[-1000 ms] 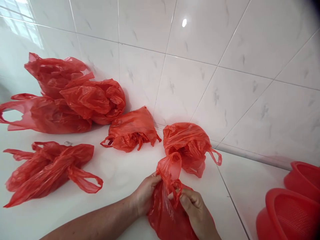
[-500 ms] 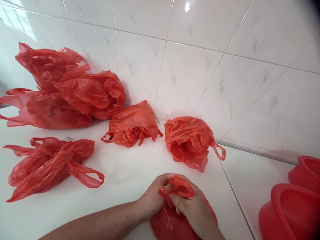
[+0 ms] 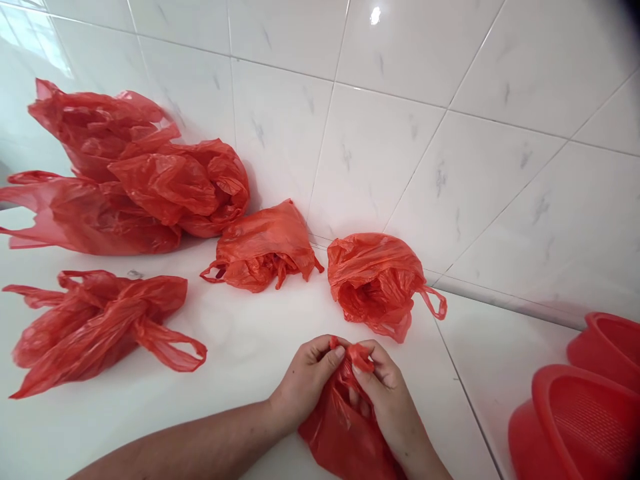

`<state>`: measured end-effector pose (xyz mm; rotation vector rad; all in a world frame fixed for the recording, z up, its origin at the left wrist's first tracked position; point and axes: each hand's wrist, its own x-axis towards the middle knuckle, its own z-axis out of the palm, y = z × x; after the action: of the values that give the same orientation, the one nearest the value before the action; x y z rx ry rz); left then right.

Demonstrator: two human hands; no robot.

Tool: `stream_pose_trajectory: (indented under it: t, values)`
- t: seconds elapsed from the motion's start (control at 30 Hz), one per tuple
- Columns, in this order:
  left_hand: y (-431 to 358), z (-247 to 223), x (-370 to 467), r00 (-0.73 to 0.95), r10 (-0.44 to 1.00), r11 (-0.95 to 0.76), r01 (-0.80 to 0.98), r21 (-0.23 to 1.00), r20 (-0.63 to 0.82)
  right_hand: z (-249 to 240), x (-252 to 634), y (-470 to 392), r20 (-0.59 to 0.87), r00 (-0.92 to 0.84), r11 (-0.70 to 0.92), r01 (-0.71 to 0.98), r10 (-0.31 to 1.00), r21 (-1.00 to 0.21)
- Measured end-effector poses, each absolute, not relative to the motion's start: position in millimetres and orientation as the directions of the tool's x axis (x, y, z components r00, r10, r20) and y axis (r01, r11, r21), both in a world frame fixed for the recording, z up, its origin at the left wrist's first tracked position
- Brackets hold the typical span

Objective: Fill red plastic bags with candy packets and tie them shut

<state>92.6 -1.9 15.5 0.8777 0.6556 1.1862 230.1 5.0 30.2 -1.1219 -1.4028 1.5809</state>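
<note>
Near the bottom centre, a red plastic bag [image 3: 345,437] hangs down between my two hands, over the white surface. My left hand [image 3: 310,380] pinches its top edge between thumb and fingers. Just to the right, my right hand [image 3: 387,390] grips a bunched part of the same top. The hands are close together but apart. Behind them lies a crumpled red bag [image 3: 377,283] with its opening toward me and a loop handle at its right. Left of that one, another red bag [image 3: 267,247] rests by the wall.
Several red bags [image 3: 175,180] are heaped against the tiled wall [image 3: 280,120] at the left. A twisted red bag [image 3: 100,327] lies in front of them on the white table [image 3: 225,340]. Red plastic baskets [image 3: 545,413] stand at the right edge.
My hands have drawn slightly apart, and the handle loop that stuck out between them no longer shows. The bag's top is now held at two spots.
</note>
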Motion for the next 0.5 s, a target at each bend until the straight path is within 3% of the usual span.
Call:
stream_pose_trajectory:
  t: [0.1, 0.17, 0.3, 0.5]
  values:
    - [2.9, 10.8, 90.7, 0.215, 0.975, 0.166, -0.551, 0.818, -0.053, 28.8, 237.7, 6.9, -0.111, -0.406, -0.154, -0.073, 0.907, -0.985]
    - [4.4, 8.3, 88.2, 0.165, 0.983, 0.154, -0.551, 0.82, -0.074, 30.7, 242.2, 8.4, -0.09, -0.399, -0.119, -0.048, 0.913, -0.992]
    - [4.4, 7.7, 83.5, 0.106, 0.992, 0.111, -0.474, 0.873, -0.069, 36.6, 243.0, 11.4, -0.078, -0.368, -0.023, 0.152, 0.927, -0.988]
    - [-2.2, 14.3, 83.0, 0.027, 0.994, -0.093, -0.231, 0.968, 0.102, 29.3, 239.7, 19.6, -0.017, -0.049, 0.01, 0.5, 0.999, -0.866]
